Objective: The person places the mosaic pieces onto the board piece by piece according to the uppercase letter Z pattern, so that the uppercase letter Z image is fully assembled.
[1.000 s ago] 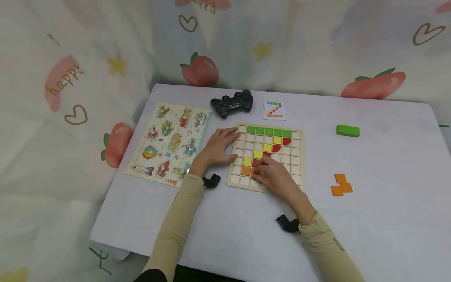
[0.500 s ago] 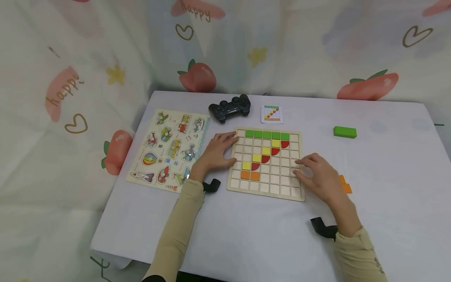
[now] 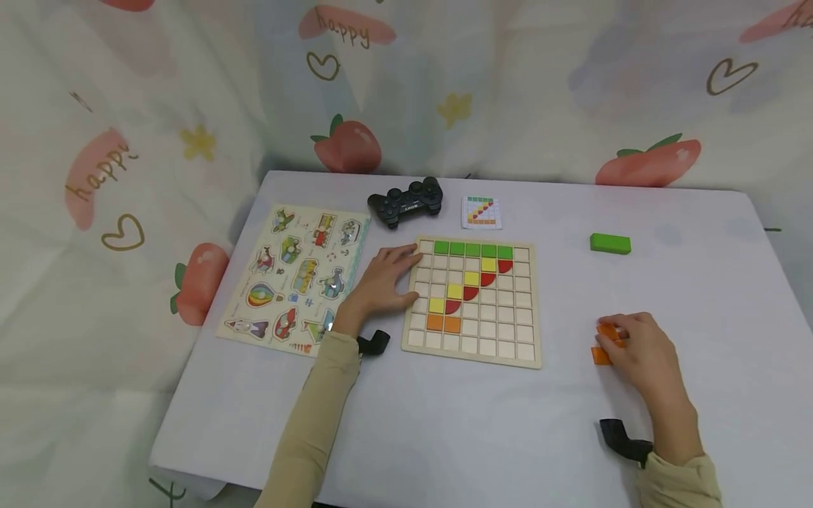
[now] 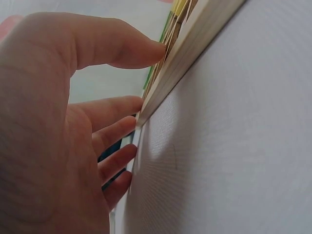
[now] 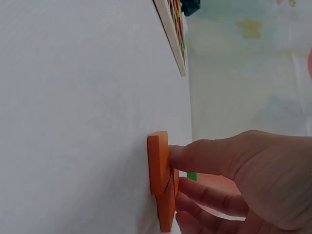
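Observation:
In the head view, my left hand (image 3: pixel 381 286) rests at the left edge of a wooden grid board (image 3: pixel 504 351), thumb and fingertips against its rim. The left wrist view shows the thumb on the board's edge (image 4: pixel 190 46) and the other fingers spread. On the board are a green row, a diagonal of yellow squares and red quarter-round pieces, and two orange tiles (image 3: pixel 443 323). My right hand (image 3: pixel 644 353) has thumb and fingers around one of the loose orange tiles (image 5: pixel 158 163) on the table; its fingers partly hide the tiles.
A puzzle board (image 3: pixel 295 282) with vehicle pieces lies left of the grid. Behind it are a black game controller (image 3: pixel 406 202) and a small pattern card (image 3: pixel 481 213). A green block (image 3: pixel 610 243) sits at the right rear of the white table (image 3: pixel 444 423).
My right hand has left the grid's lower left area and moved right to the loose orange tiles. A second orange tile now shows uncovered on the grid. My left hand stays at the board's edge.

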`<action>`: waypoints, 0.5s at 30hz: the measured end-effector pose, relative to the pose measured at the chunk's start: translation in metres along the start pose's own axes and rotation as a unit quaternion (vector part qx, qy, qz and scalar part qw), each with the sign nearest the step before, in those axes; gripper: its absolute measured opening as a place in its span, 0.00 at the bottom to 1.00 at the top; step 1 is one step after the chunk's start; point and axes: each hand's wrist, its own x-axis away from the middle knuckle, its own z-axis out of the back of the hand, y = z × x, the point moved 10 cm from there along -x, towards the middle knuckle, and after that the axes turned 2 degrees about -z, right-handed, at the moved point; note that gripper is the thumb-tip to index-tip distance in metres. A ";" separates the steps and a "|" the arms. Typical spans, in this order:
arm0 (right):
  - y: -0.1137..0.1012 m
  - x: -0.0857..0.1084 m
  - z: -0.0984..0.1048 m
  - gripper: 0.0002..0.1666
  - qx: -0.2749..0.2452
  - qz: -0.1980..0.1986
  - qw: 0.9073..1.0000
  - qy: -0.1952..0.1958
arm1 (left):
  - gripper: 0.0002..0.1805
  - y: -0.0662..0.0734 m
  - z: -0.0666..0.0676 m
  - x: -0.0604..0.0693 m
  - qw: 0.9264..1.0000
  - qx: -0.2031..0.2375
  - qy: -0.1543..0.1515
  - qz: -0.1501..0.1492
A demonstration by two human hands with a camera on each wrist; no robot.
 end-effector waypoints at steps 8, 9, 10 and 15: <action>-0.053 -0.012 0.007 0.18 -0.058 0.096 0.990 0.086 | 0.43 0.003 0.004 -0.001 1.000 0.006 -0.002 0.002; -0.066 -0.013 0.004 0.17 -0.066 0.124 0.986 0.093 | 0.43 0.004 0.004 -0.001 1.000 0.005 -0.001 0.002; -0.079 -0.013 0.000 0.17 -0.073 0.154 0.980 0.098 | 0.43 0.004 0.005 -0.002 1.000 0.003 -0.001 0.002; -0.137 -0.009 -0.038 0.14 -0.103 0.265 0.957 0.064 | 0.44 0.002 0.003 0.000 1.000 0.001 -0.008 0.005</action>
